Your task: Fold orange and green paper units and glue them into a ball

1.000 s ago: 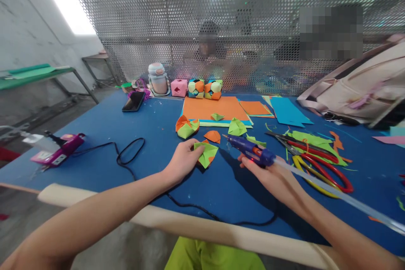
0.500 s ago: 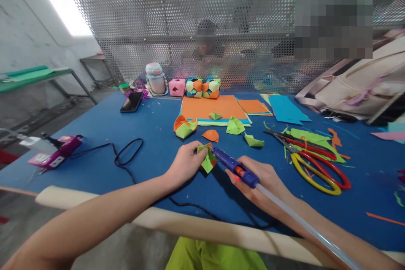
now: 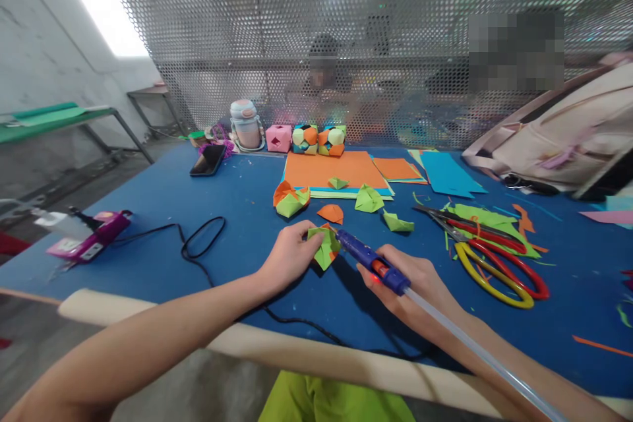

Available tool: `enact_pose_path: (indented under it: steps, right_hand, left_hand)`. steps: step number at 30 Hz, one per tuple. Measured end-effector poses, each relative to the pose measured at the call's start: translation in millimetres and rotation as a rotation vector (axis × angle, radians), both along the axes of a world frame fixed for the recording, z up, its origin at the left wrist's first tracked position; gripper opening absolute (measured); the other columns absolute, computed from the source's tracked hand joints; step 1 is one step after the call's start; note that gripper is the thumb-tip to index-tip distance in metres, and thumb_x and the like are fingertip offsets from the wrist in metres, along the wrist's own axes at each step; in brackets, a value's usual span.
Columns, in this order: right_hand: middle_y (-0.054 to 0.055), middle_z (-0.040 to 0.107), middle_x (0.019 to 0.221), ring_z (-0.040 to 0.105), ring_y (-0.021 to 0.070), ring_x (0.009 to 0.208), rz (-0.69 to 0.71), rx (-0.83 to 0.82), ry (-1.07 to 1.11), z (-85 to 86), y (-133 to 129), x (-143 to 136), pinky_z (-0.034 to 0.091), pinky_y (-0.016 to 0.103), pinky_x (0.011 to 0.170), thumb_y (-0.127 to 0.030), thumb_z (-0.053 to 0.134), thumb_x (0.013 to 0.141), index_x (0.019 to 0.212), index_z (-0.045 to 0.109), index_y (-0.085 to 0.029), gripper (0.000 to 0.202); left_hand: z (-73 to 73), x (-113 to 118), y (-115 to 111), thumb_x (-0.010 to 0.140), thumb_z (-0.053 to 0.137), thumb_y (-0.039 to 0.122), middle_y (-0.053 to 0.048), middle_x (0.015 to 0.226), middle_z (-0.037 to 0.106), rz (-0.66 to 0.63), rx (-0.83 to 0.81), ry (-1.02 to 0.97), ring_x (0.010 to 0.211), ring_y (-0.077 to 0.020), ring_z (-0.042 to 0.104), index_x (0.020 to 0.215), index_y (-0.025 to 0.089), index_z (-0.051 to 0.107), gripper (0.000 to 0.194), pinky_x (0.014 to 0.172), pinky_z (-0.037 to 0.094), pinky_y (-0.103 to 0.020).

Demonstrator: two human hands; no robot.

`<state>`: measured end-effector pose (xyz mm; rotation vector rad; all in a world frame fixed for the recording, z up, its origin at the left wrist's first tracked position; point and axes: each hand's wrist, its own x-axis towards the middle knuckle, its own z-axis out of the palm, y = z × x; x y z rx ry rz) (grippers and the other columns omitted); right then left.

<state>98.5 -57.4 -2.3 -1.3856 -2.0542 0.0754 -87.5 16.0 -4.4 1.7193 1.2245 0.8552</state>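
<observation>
My left hand (image 3: 293, 250) pinches a folded green and orange paper piece (image 3: 326, 252) above the blue table. In my right hand (image 3: 413, 283) is a blue glue gun (image 3: 363, 254), a long clear glue stick (image 3: 475, 330) coming out of its back. The nozzle points at the upper right edge of the held piece, a small gap apart. Just beyond lie an orange folded piece (image 3: 331, 213), a green one (image 3: 368, 198), another green one (image 3: 397, 221), and an orange and green joined piece (image 3: 291, 200).
Two pairs of scissors (image 3: 494, 270) lie on green scraps at the right. Coloured sheets (image 3: 329, 168), paper balls (image 3: 331, 140), a bottle (image 3: 246, 125) and a phone (image 3: 208, 160) stand or lie farther back. A black cord (image 3: 185, 250) runs from a purple power strip (image 3: 89, 244).
The glue gun has drawn back slightly to the right, away from the held paper piece. My left hand has stayed nearly still, and the view has shifted a little.
</observation>
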Motion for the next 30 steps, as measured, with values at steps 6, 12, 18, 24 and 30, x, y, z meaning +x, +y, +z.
enact_pose_path:
  steps: [6,12,18,24,30]
  right_hand:
    - [-0.003,0.055,0.057,0.050,0.0109,0.045,0.001,0.010,-0.010,0.7,-1.3,0.7,0.034,0.021,0.045,-0.030,0.050,0.084,0.069,0.046,-0.022,0.018]
    - [-0.002,0.056,0.058,0.052,0.0114,0.047,0.016,0.003,-0.031,0.5,-1.5,1.3,0.035,0.021,0.046,-0.030,0.051,0.083,0.071,0.047,-0.022,0.015]
    - [-0.002,0.056,0.056,0.051,0.0116,0.046,-0.014,-0.027,-0.010,2.9,-1.8,0.6,0.035,0.021,0.045,-0.031,0.049,0.084,0.068,0.045,-0.023,0.018]
    - [-0.001,0.057,0.058,0.052,0.0120,0.047,0.006,-0.006,-0.032,2.4,-2.9,1.2,0.036,0.021,0.047,-0.030,0.049,0.084,0.069,0.045,-0.022,0.017]
    - [-0.001,0.056,0.058,0.053,0.0120,0.048,0.013,0.007,-0.043,2.8,-3.2,1.3,0.036,0.021,0.047,-0.030,0.049,0.084,0.070,0.046,-0.022,0.017]
  left_hand:
    - [2.0,-0.6,0.0,0.077,0.049,0.032,0.004,0.055,0.045,0.001,0.024,0.013,0.054,-0.0096,0.039,0.061,0.016,0.051,0.023,0.051,0.030,-0.021]
    - [2.5,-0.5,-1.0,0.077,0.049,0.033,0.004,0.055,0.043,-0.016,0.045,0.007,0.054,-0.0098,0.037,0.060,0.016,0.050,0.024,0.051,0.029,-0.021]
    - [4.0,-1.5,-1.9,0.078,0.047,0.033,0.004,0.056,0.044,-0.006,0.063,0.023,0.055,-0.0099,0.038,0.060,0.016,0.050,0.025,0.052,0.030,-0.021]
    - [2.5,-1.9,-2.4,0.079,0.047,0.031,0.005,0.056,0.044,-0.019,0.107,0.056,0.055,-0.0092,0.037,0.062,0.016,0.052,0.024,0.052,0.029,-0.021]
    - [0.6,-1.4,-2.1,0.080,0.047,0.031,0.005,0.056,0.044,-0.031,0.095,0.060,0.054,-0.0092,0.037,0.064,0.016,0.052,0.023,0.052,0.029,-0.021]
